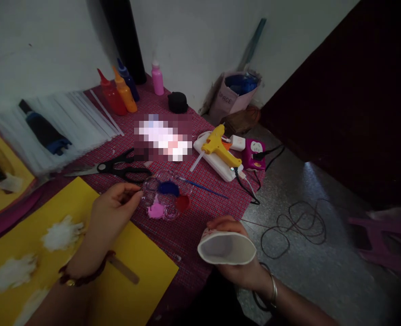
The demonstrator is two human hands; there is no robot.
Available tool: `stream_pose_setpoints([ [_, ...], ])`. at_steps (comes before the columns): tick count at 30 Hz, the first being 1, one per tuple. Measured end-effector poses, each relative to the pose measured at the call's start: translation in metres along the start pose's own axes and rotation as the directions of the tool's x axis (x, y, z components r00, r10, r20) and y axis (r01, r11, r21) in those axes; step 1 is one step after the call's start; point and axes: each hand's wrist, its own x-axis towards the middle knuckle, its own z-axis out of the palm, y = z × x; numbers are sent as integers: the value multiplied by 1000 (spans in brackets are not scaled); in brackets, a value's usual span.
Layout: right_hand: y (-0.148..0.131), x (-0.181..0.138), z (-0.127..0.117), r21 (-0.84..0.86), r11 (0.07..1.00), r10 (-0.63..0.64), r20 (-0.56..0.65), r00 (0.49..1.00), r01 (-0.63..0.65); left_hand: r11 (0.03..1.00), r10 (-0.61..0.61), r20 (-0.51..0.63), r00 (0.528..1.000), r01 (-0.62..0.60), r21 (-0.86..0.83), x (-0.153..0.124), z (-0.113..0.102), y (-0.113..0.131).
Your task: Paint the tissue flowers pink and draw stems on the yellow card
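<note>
My left hand (117,206) is closed in a pinch at the left rim of a clear plastic paint palette (166,198). Pink, blue and red paint fill separate wells of that palette, which rests on the checked tablecloth. Low over the table's front edge, my right hand (243,271) is wrapped around a white paper cup (220,249), tipped so that its mouth faces me. The cup's inside looks bare. A thin blue paintbrush (203,186) lies against the palette's right side. Beneath my left forearm is a yellow sheet (152,271) with white cotton-like tufts (62,233) and a wooden stick (124,270).
Black-handled scissors (101,167) lie behind the palette. A yellow glue gun (220,147) rests on a white power strip (217,167), its cords hanging off the right edge. Paint bottles (112,93) stand at the back. Left are glue sticks (84,117); a cable (288,226) coils on the floor.
</note>
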Motion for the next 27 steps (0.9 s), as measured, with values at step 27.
stream_pose_setpoints([
  [27,1,89,4,-432,902,-26,0,1000,23,997,54,-11,998,-53,51,1,1,-5],
])
